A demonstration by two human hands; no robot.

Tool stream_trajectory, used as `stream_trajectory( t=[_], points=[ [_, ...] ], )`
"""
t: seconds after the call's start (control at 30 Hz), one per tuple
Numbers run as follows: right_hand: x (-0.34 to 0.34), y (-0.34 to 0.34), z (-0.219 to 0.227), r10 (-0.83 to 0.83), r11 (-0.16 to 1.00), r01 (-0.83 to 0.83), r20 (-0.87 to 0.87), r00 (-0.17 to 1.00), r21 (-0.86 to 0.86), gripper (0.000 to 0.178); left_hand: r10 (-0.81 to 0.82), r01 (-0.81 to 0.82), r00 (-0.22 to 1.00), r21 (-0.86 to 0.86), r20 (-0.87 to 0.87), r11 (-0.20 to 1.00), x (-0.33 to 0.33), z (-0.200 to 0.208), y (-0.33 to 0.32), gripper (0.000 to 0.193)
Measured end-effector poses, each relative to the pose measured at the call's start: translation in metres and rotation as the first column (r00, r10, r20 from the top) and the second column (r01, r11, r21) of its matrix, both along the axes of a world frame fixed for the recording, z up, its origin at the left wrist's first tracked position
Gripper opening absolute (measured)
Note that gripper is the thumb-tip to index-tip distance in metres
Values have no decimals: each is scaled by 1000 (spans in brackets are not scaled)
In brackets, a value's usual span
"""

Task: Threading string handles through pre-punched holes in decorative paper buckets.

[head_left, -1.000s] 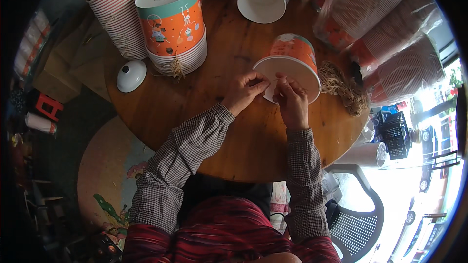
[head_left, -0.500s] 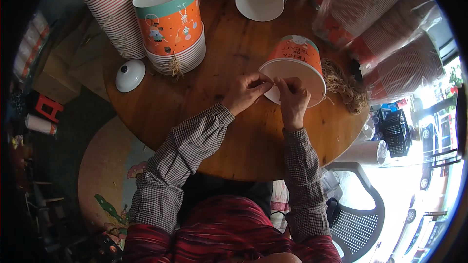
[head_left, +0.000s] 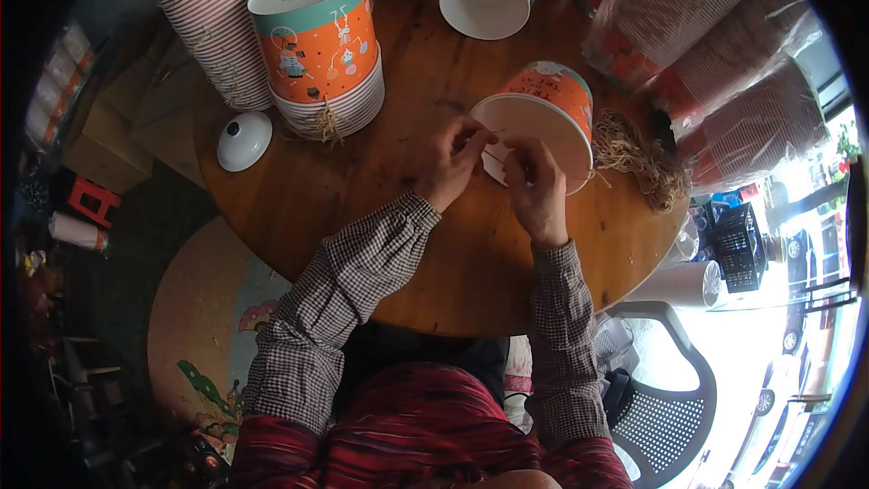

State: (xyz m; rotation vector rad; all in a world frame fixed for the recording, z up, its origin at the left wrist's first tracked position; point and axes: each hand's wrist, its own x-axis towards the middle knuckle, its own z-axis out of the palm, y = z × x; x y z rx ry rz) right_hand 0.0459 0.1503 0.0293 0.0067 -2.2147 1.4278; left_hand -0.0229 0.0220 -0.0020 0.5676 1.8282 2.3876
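Observation:
An orange paper bucket [head_left: 554, 91] with a white rim lies tipped on the round wooden table, its open mouth facing me. At the near left of that rim my left hand [head_left: 451, 163] has thumb and fingertips pinched, with a bit of thin cord showing at them. Close beside it, my right hand [head_left: 536, 188] is pinched in front of the bucket's mouth, on a strand of the same cord as far as I can see. A short cord end sticks out at the rim's right side. To the right lies a loose bundle of tan cords [head_left: 644, 161].
An upturned orange bucket [head_left: 317, 50] tops a stack at the back left, beside tall striped stacks [head_left: 204, 27]. A white lid [head_left: 244, 141] lies at the table's left edge. A white tub [head_left: 485, 2] is at the back; plastic-wrapped bucket stacks [head_left: 742, 118] stand right. A grey chair [head_left: 665, 417] is near right.
My hands have drawn slightly apart at the rim, the left one turning upward. The bucket has turned and shifted a little to the left.

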Motion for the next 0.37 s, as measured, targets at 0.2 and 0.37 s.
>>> stream_trajectory(
  t=[0.2, 0.37],
  points=[
    [1, 3, 8, -35, 979, 63, -146, 989, 195, 14, -164, 86, 965, -343, -206, 935, 3, -4, -2, 13],
    [-13, 15, -3, 73, 971, -79, 32, 997, 225, 20, -475, 466, 879, -272, 34, 842, -1, -10, -4, 14]
  ],
)
